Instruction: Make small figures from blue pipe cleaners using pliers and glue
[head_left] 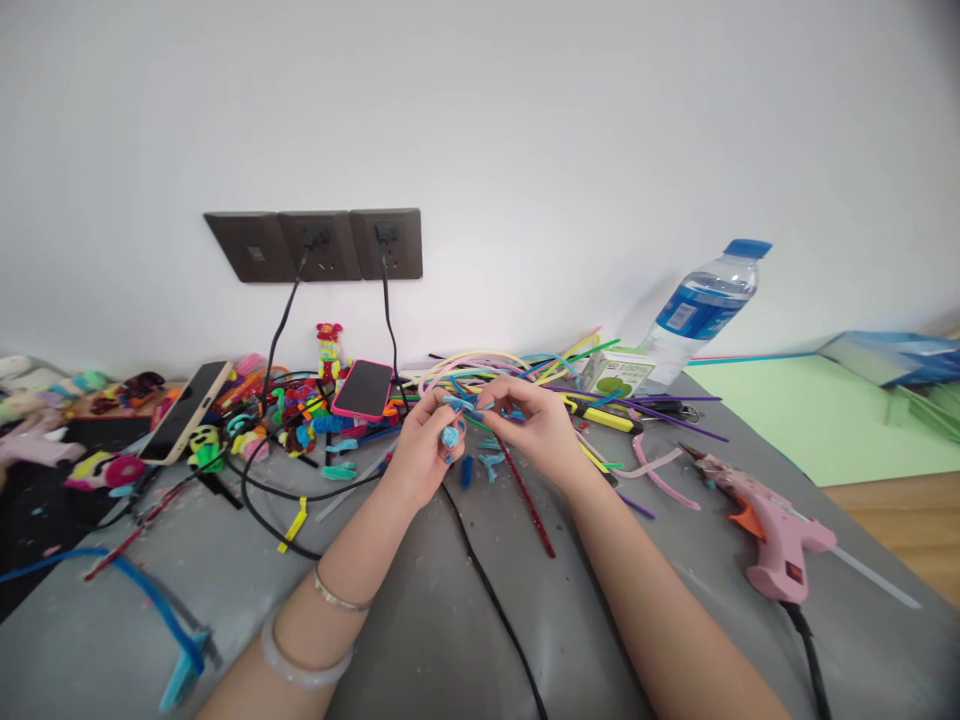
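My left hand (424, 447) and my right hand (531, 423) meet above the middle of the grey table (420, 620). Both pinch a small blue pipe-cleaner piece (452, 432) between fingertips, the left holding its curled lower part, the right gripping the strip at the top. Short blue bits (480, 465) lie on the table just under the hands. A dark red pipe cleaner (529, 505) runs down from under my right hand. My left wrist wears two bracelets (322, 625).
A pink glue gun (765, 525) lies at the right with its black cord. A water bottle (701, 310) leans against the wall. Two phones (364, 388) charge from wall sockets (315, 245). Coloured pipe cleaners (480, 368) and small figures clutter the back and left.
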